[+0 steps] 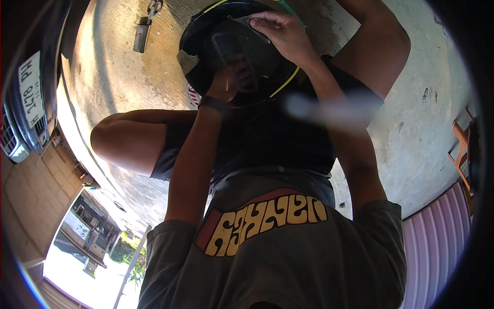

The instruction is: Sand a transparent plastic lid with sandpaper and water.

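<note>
Gripping a small grey cloth (247,23) in your right hand (283,33), you press it against the top of a black helmet (231,51), fingers pinched shut on the fabric. Your left hand (224,87) closes on the helmet's lower edge, likely to keep the shell from turning under the rubbing. You crouch over a concrete floor (118,77), the helmet between your knees, its yellow trim showing beside your right wrist. A car bumper (31,103) sits well apart at your left.
</note>
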`<state>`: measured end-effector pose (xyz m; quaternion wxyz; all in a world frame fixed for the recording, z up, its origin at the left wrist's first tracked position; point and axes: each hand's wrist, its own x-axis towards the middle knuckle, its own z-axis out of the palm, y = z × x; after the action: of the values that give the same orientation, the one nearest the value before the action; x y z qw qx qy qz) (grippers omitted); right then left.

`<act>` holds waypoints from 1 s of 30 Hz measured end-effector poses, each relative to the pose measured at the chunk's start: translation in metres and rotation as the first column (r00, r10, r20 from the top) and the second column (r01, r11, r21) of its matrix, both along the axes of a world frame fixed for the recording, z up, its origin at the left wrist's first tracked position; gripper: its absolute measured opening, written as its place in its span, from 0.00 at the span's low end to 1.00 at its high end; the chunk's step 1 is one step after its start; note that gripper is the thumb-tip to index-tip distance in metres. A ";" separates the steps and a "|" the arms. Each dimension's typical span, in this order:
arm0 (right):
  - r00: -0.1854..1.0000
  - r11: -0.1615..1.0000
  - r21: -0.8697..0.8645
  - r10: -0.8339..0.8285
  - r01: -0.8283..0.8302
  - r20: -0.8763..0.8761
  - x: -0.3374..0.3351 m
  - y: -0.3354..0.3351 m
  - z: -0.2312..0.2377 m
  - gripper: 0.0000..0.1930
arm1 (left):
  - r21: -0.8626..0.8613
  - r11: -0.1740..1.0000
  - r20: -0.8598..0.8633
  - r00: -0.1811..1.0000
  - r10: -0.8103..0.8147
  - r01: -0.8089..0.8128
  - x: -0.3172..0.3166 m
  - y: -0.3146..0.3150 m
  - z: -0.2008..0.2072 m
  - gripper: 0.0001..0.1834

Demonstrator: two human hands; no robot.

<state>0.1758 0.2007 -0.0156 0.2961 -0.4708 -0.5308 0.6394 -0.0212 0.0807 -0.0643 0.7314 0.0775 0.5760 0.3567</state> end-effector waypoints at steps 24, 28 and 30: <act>0.775 0.666 -0.664 -0.599 0.341 -0.202 -0.090 -0.039 0.006 0.14 | 0.532 0.688 -0.847 0.310 0.432 0.494 0.039 0.005 0.094 0.37; 0.896 0.864 -0.360 -0.423 0.352 -0.138 -0.085 -0.017 -0.010 0.13 | 0.533 0.649 -0.796 0.582 0.167 0.543 0.044 -0.019 0.119 0.48; 0.928 0.925 -0.199 -0.351 0.323 -0.123 -0.077 0.000 -0.022 0.13 | 0.650 0.756 -0.283 0.948 0.146 0.078 0.038 -0.035 0.136 0.59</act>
<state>0.0988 0.2004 -0.0377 0.3999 -0.5279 -0.3587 0.6578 0.0168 0.0458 0.0721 0.5492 0.3733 0.5261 0.5312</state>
